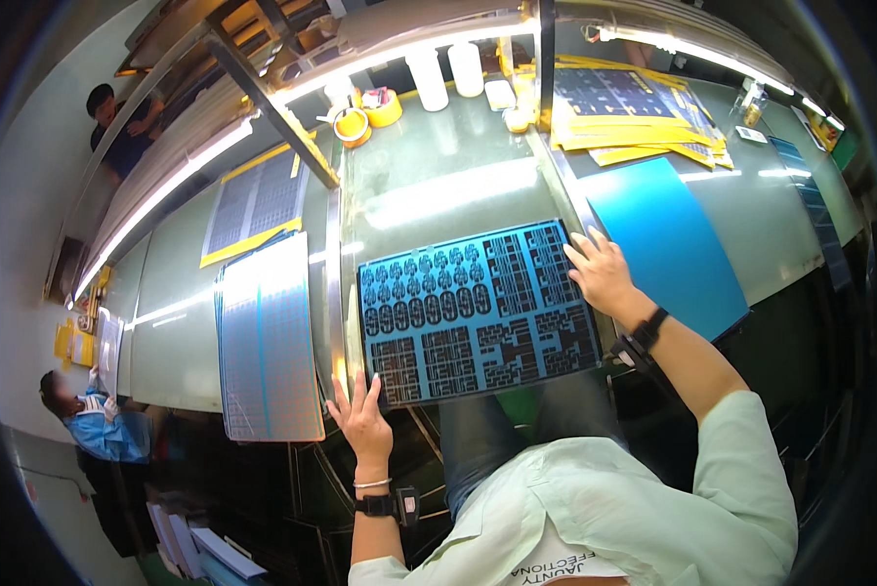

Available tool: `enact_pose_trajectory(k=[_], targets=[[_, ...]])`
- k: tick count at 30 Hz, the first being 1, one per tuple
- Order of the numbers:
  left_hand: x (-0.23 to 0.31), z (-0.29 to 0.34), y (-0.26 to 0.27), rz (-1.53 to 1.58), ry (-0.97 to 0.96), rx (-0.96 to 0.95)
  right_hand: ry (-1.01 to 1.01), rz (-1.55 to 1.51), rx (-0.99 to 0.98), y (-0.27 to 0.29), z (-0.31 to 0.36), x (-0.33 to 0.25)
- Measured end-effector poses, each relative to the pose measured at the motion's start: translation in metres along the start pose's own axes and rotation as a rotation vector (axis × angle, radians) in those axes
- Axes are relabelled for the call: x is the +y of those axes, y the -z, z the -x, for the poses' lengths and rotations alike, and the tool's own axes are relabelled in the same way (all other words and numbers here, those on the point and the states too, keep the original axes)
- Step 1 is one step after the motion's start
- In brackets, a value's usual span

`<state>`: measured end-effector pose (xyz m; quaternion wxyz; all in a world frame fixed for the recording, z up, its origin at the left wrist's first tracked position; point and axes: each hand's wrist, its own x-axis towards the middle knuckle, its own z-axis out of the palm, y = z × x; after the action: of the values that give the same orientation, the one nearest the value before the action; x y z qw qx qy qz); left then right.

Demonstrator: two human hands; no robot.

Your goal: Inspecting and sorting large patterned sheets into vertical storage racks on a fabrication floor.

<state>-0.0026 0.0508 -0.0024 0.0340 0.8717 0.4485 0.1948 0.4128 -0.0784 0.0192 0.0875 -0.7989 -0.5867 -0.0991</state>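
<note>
In front of me a blue panel with black circuit patterns (482, 325) lies over the near edge of the workbench, slightly tilted in my view. At its lower left corner is my left hand (362, 425), its fingers stretched upward and spread beside the edge. My right hand (603, 272) is at the panel's upper right edge, fingers spread with the tips against the border. Neither hand is wrapped round the panel. Dark bands with small boxes sit on both wrists.
A plain blue sheet (668, 244) lies to the right, a stack of gridded panels (268, 342) to the left. Farther back are yellow-edged films (644, 107), tape rolls (352, 127) and white cylinders (427, 80). Metal posts (337, 264) flank the middle. Two people are at the left.
</note>
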Motion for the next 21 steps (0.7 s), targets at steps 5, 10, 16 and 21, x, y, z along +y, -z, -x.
enact_pose_trajectory(k=[5,10,16,21], targets=[[0.0,-0.006,0.006,-0.021,-0.04,-0.037,-0.057,0.045,-0.053,-0.026,-0.036,0.013],[-0.001,-0.038,0.014,-0.023,-0.215,-0.094,-0.027,0.077,-0.141,-0.019,-0.047,0.012],[0.0,-0.149,-0.048,-0.033,-0.24,-0.077,-0.049,0.026,-0.169,-0.025,-0.042,0.021],[0.0,-0.185,-0.067,-0.229,-0.103,-0.112,-0.059,0.018,-0.181,-0.027,-0.041,0.021]])
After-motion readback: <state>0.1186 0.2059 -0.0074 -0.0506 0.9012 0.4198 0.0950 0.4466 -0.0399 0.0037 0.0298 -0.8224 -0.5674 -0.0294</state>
